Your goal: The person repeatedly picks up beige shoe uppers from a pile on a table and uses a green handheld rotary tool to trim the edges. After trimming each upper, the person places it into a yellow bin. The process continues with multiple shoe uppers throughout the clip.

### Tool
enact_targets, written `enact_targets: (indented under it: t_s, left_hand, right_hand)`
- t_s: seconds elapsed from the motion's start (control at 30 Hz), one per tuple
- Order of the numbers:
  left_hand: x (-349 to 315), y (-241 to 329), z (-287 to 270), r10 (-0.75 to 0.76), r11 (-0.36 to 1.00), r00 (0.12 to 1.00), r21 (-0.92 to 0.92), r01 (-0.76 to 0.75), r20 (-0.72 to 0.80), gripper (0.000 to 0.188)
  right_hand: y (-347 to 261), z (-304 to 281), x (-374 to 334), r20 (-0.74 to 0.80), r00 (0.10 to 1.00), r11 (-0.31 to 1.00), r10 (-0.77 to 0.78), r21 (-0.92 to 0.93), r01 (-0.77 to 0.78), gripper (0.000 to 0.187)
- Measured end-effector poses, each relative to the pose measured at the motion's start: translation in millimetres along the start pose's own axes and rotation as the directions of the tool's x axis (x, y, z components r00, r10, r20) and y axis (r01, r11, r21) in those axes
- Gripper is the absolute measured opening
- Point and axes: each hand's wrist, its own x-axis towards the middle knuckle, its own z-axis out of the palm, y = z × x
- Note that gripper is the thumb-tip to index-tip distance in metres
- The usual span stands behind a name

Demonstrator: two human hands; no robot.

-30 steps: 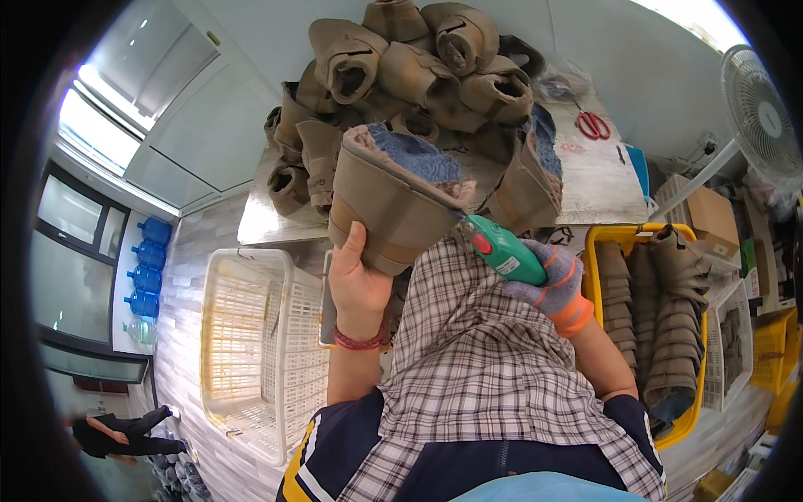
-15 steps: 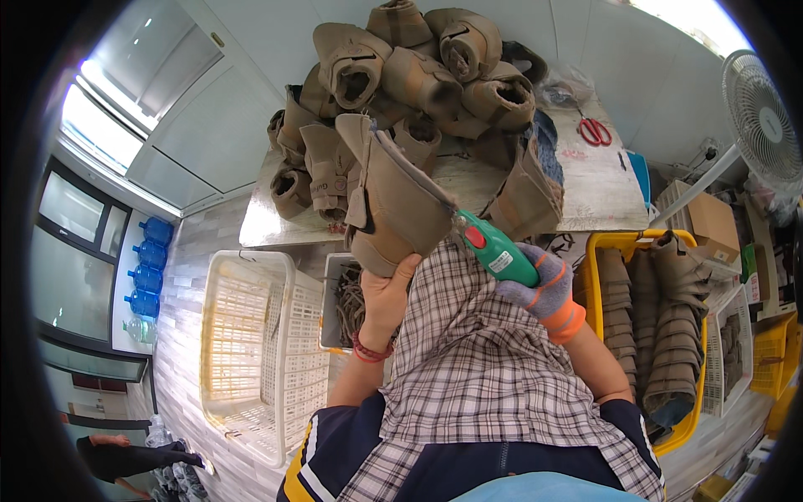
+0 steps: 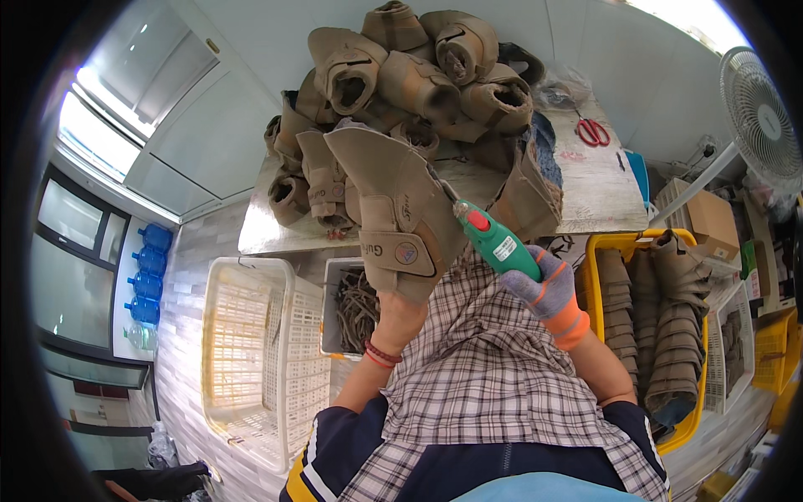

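Note:
My bare left hand (image 3: 399, 322), with red bands at its wrist, holds a brown shoe upper (image 3: 393, 197) upright from below. A wide strap with a round emblem crosses the upper's side, and most of my fingers are hidden behind it. In a grey and orange glove, my right hand (image 3: 542, 289) is wrapped round a green handheld electric cutter (image 3: 499, 243) with a red button. The cutter's tip meets the upper's right edge. Beyond them, several more brown uppers (image 3: 418, 84) lie heaped on a worn table (image 3: 598, 197).
Red-handled scissors (image 3: 592, 132) lie on the table's right part. At the left stand a white plastic basket (image 3: 288, 360) and a grey bin of brown trimmings (image 3: 355, 305). A yellow crate (image 3: 595, 284) holds stacked uppers on the right, near a white fan (image 3: 761, 117).
My left hand has turned the upper, so its strapped side with the emblem now shows. The cutter has shifted slightly along the edge, its tip higher. A person at the lower left has moved lower.

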Motion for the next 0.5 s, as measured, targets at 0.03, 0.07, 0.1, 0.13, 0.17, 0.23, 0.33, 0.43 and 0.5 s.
enact_targets:
  t_s: [0.03,0.07,0.1,0.13,0.17,0.23,0.33,0.43,0.5]
  left_hand:
    - [-1.7,-1.2,0.4,0.032,0.996,0.999,0.082,-0.033,0.021,0.036]
    - [-2.2,0.1,1.0,0.031,0.998,0.999,0.063,-0.031,0.008,0.037]
    - [-1.5,2.7,0.0,0.031,0.998,1.000,0.047,-0.031,-0.003,0.037]
    - [-0.8,3.5,-0.8,0.034,0.999,0.999,0.031,-0.033,-0.014,0.038]
    - [-1.8,2.9,-1.4,0.068,0.996,0.998,0.063,-0.069,0.010,0.038]
    - [-1.4,0.4,-2.4,0.079,0.995,0.997,0.053,-0.079,-0.001,0.038]
    - [8.8,-4.9,-2.1,-0.140,0.960,0.974,-0.264,0.090,-0.176,0.044]
    - [66.1,-54.5,-26.5,0.011,0.992,0.921,-0.114,-0.060,-0.389,0.057]
    - [126.0,-101.0,-39.8,0.102,0.994,0.869,0.076,-0.074,-0.485,0.059]
  right_hand:
    - [-1.0,-0.2,0.8,0.008,1.000,1.000,0.003,-0.003,-0.003,0.048]
    - [-2.5,-0.5,1.5,0.015,1.000,1.000,0.007,-0.006,-0.007,0.046]
    - [-4.7,-0.5,2.6,0.023,1.000,1.000,0.010,-0.005,-0.009,0.045]
    - [-7.0,-0.7,4.7,0.026,0.999,0.999,0.028,0.039,-0.029,0.044]
    - [-9.2,-1.3,6.9,0.029,0.999,0.995,0.046,0.083,-0.048,0.043]
    - [-11.5,-3.2,11.7,0.013,0.997,0.992,0.070,0.101,-0.071,0.041]
    - [-11.0,-16.0,15.1,-0.073,0.995,0.995,0.070,0.075,-0.065,0.040]
    - [5.3,-35.0,8.4,-0.184,0.981,0.998,0.059,0.049,-0.050,0.037]
    - [9.0,-41.6,-0.6,-0.226,0.972,0.996,0.066,0.067,-0.052,0.036]
